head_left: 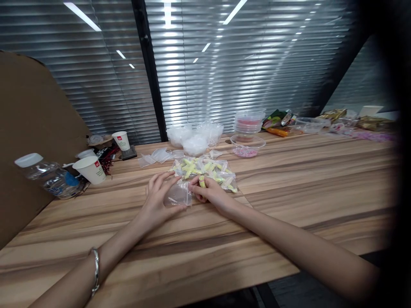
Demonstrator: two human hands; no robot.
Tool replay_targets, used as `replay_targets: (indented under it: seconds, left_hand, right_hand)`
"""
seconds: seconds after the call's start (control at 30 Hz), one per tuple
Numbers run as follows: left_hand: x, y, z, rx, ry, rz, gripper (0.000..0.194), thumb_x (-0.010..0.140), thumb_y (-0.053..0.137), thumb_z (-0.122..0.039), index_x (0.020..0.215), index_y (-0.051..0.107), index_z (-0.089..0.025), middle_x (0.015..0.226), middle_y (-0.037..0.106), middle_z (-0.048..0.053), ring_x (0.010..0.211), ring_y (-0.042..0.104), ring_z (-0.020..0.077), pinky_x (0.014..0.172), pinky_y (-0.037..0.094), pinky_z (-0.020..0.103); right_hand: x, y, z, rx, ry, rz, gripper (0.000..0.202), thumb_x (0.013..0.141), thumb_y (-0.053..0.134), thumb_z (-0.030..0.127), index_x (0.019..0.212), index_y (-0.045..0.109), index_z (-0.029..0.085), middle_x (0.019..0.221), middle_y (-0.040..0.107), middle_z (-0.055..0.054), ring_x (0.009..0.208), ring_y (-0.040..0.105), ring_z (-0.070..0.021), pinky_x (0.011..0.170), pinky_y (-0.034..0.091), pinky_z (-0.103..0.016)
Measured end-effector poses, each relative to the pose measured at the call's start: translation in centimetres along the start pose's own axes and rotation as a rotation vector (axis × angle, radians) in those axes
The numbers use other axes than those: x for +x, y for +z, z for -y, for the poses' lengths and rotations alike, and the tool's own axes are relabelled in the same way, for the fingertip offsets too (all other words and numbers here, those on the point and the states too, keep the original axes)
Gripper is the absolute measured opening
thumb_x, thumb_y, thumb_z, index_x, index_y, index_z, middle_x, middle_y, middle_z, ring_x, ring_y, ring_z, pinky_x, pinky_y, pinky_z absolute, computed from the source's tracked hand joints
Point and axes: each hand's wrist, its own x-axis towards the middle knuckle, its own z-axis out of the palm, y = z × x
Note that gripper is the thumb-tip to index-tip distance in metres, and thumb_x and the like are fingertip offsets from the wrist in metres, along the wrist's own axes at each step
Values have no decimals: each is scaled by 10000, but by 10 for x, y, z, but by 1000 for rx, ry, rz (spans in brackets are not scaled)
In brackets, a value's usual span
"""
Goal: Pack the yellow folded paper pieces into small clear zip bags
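A small clear zip bag (177, 195) lies flat on the wooden table. Around its left side is my left hand (157, 196), thumb and fingers spread apart near the bag's upper and lower edges. My right hand (210, 193) is closed on a small yellow-green piece (202, 181), whose exact kind I cannot make out. Its fingertips are beside the bag's zip edge. Just beyond both hands sits a pile of filled clear bags (218, 169) with similar yellow-green and pale pieces inside.
Flat plastic bags (156, 156) and white bundles in clear plastic (195, 144) lie behind the pile. A clear bowl (248, 145) holds pink bits, near stacked tubs (248, 122). Paper cups (90, 169) and a plastic bottle (53, 177) are at the left, wrappers (279, 119) at the back right.
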Motion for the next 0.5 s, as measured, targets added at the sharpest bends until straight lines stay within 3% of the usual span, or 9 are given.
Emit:
replay_targets:
  seconds: [0.23,0.5]
  left_hand:
    - [-2,1,2,40,74,9,656,648,730,-440,1245,491,-310,1367,384,67,1268,246,331,1019,229,498]
    - [0,4,5,30,93,-67,591,670,705,-471,1199,528,-277,1291,463,81,1227,323,317,1006,258,487]
  right_hand:
    - [-2,1,-1,-13,17,40,266,765,617,414,846,554,168,525,431,63,481,387,-75,472,274,-209]
    - [-2,3,0,56,-10,6,287,793,575,429,939,527,187,611,479,51,500,427,-75,470,306,-201]
